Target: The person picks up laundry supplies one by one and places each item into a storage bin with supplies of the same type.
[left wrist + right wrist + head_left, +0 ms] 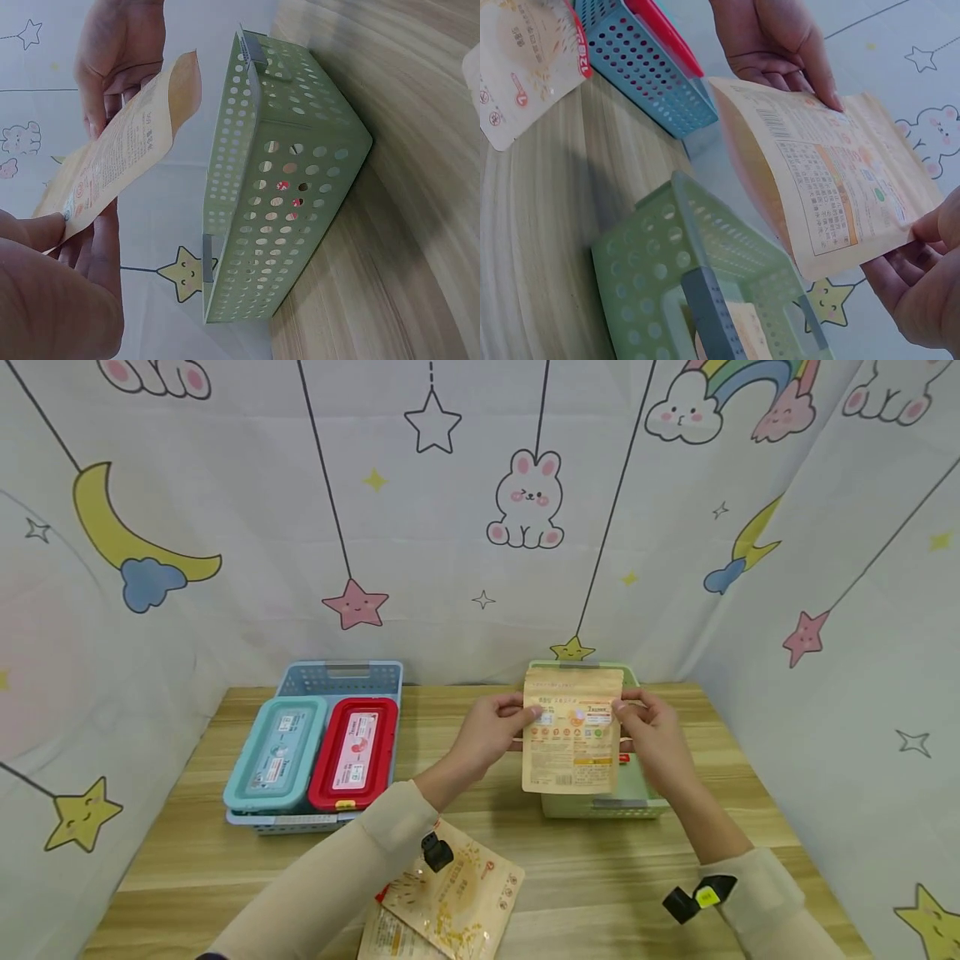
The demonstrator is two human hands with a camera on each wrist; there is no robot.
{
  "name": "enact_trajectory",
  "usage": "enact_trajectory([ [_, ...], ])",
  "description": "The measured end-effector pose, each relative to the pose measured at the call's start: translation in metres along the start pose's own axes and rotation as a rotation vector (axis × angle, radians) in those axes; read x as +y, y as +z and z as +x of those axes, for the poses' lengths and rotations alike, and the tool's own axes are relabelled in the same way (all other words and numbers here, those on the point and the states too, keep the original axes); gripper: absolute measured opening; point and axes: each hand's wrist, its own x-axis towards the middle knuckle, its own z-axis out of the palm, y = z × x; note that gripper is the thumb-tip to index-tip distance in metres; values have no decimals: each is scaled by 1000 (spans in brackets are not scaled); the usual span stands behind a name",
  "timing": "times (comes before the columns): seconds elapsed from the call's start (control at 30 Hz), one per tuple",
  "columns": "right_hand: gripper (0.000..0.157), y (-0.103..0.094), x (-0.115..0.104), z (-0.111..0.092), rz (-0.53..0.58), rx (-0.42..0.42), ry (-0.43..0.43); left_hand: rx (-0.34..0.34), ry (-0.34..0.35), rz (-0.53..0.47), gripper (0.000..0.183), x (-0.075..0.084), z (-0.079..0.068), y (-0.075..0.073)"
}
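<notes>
Both hands hold up a tan paper food pouch (573, 756) by its side edges, its printed face toward me. My left hand (487, 735) pinches one side with thumb on the front and fingers behind. On the opposite side my right hand (656, 739) pinches the pouch the same way. Over the green perforated basket (300, 165), the pouch hangs apart from it, as the left wrist view shows. The right wrist view shows the pouch's folded bottom (754, 169) and a tan item (748, 326) inside the basket, its kind unclear.
A blue basket (341, 677) at the left bears a teal-lidded box (277, 756) and a red-lidded box (354, 756). Tan pouches (457, 893) overlap on the wooden table (592, 877) near the front, partly behind the left sleeve. A patterned white curtain (450, 527) closes off the back.
</notes>
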Motion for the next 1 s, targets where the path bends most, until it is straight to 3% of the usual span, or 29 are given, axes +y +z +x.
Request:
enact_trajectory([
  [0.37, 37, -16, -2, 10, 7, 32, -34, 27, 20, -6, 37, 7, 23, 13],
  [0.7, 35, -27, 4, 19, 11, 73, -29, 52, 8, 33, 18, 11, 36, 29],
  [1.0, 33, -36, 11, 26, -19, 98, -1, 15, -15, 129, 30, 13, 45, 36],
])
